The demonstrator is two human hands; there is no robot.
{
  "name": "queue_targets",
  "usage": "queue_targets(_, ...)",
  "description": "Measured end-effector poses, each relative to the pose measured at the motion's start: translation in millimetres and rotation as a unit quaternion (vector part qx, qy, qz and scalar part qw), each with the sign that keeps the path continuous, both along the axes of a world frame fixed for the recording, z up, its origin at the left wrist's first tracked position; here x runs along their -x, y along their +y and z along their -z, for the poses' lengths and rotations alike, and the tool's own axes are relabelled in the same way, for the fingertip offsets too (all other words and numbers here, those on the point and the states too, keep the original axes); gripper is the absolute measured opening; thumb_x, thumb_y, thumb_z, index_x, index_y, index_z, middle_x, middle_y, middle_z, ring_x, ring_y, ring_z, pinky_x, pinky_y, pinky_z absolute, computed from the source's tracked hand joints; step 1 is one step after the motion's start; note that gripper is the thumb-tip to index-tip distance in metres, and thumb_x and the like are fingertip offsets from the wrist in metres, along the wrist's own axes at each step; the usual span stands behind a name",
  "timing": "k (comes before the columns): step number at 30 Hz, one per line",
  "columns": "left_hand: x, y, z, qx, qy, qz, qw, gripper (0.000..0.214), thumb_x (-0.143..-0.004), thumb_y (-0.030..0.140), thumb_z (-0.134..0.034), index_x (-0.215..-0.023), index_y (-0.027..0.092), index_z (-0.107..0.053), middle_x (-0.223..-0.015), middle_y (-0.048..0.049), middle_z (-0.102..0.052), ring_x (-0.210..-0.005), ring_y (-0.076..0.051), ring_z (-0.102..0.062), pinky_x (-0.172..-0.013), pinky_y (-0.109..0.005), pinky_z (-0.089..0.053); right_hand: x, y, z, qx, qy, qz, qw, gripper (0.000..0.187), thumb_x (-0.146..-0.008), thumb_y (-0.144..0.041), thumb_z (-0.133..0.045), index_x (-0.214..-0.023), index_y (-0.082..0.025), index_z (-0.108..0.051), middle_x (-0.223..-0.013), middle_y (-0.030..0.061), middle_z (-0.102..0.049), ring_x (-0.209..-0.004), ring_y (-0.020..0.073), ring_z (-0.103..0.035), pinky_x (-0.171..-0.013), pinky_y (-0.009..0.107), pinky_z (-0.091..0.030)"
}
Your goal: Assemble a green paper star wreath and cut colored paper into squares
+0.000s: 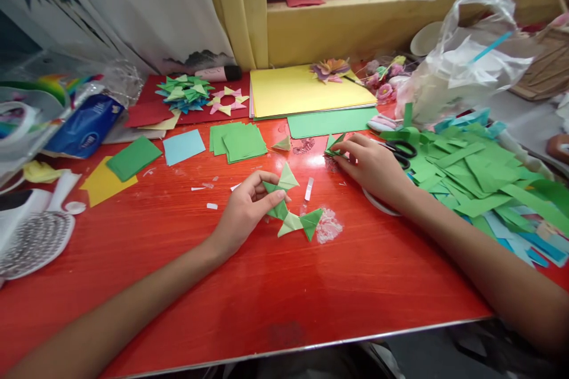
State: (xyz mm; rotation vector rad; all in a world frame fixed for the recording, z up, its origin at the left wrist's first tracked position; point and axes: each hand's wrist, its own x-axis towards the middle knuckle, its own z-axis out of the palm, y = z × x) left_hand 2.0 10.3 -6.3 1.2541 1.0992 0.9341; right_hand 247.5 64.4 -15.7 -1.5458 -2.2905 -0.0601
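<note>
Pinched between the thumb and fingers of my left hand [249, 204] is a curved chain of folded paper pieces [291, 224], light and dark green by turns, with pointed tips. It hangs just over the red table. Further right and back, my right hand [371, 166] has its fingertips closed on a dark green folded paper piece [334, 143] at the table surface. A pale folded paper triangle [282, 144] lies between the two hands, toward the back. Black-handled scissors [402, 153] lie partly behind my right hand.
Green paper squares [243, 142], a blue square [184, 147] and yellow paper [106, 183] lie at the left back. Finished paper stars [184, 95] rest on red sheets. Green strips [475, 166] pile up at right, beside a plastic bag [462, 65]. A hairbrush [38, 243] lies left.
</note>
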Motion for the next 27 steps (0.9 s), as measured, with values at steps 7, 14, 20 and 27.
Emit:
queue_targets(7,0,0,0.7,0.01,-0.008,0.015,1.0,0.035,-0.075,0.032,-0.063,-0.105,0.018,-0.053,-0.076,-0.0022,-0.065,-0.069,-0.014,-0.06,-0.064,-0.025,-0.049,0,5,2.9,0.009,-0.01,-0.024,1.0,0.033,-0.086,-0.024,-0.042,-0.114,-0.018,-0.059,-0.098,0.01,-0.055,-0.08,0.0184,-0.054,-0.075,0.032,-0.044)
queue_targets(14,1,0,2.9,-0.024,0.012,0.039,0.999,0.015,-0.077,0.027,-0.061,-0.09,0.019,-0.061,-0.086,-0.002,-0.064,-0.08,-0.014,-0.059,-0.07,-0.024,-0.049,5,2,1.0,-0.002,-0.027,0.015,1.0,0.026,-0.083,-0.024,-0.045,-0.102,-0.013,-0.058,-0.097,0.0115,-0.057,-0.079,0.0198,-0.055,-0.067,0.03,-0.041)
queue_targets(20,0,0,2.0,-0.015,0.016,0.029,0.999,0.018,-0.076,0.03,-0.062,-0.089,0.018,-0.06,-0.084,-0.0027,-0.065,-0.076,-0.014,-0.06,-0.067,-0.025,-0.05,14,-14,-17.7,0.024,0.036,0.047,0.998,0.012,-0.081,-0.024,-0.048,-0.09,-0.017,-0.053,-0.083,0.0068,-0.059,-0.067,0.0165,-0.051,-0.056,0.028,-0.032)
queue_targets(27,-1,1,-0.1,-0.011,0.019,0.032,0.999,0.021,-0.075,0.033,-0.063,-0.088,0.017,-0.059,-0.084,-0.0032,-0.066,-0.074,-0.014,-0.062,-0.066,-0.024,-0.05,38,-36,-25.9,0.289,0.387,-0.103,0.869,0.02,-0.083,-0.036,-0.053,-0.078,-0.017,-0.048,-0.063,-0.0032,-0.042,-0.055,0.0077,-0.037,-0.049,0.022,-0.028)
